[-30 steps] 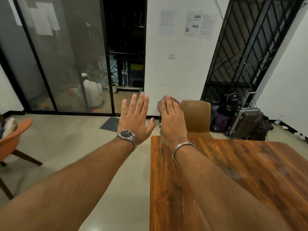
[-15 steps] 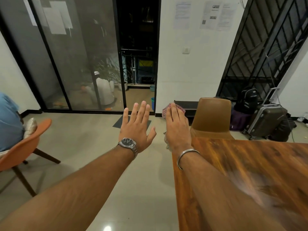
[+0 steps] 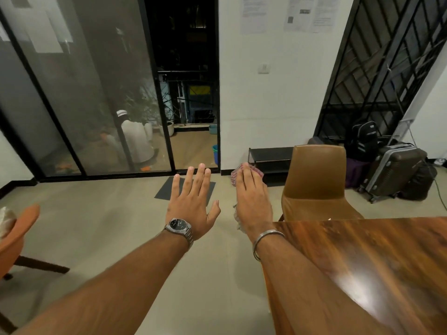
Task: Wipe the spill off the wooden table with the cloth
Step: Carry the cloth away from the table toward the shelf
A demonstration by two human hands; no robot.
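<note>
Both my arms stretch forward above the floor. My left hand (image 3: 192, 201), with a wristwatch, is flat and spread, holding nothing. My right hand (image 3: 251, 201), with a steel bangle, lies flat over a red-and-white checked cloth (image 3: 257, 170) that peeks out past the fingertips and under the palm. This hand hovers just beyond the left corner of the wooden table (image 3: 377, 267), not touching it. No spill is discernible on the glossy, blurred tabletop.
A brown chair (image 3: 316, 184) stands at the table's far side. Suitcases and a backpack (image 3: 389, 170) sit by the black metal gate on the right. An orange chair (image 3: 17, 233) is at the left edge. Behind the glass doors a person is crouching (image 3: 135, 141).
The view has shifted left, so the table now lies further right. My hands keep the same pose and have drifted off the table's corner.
</note>
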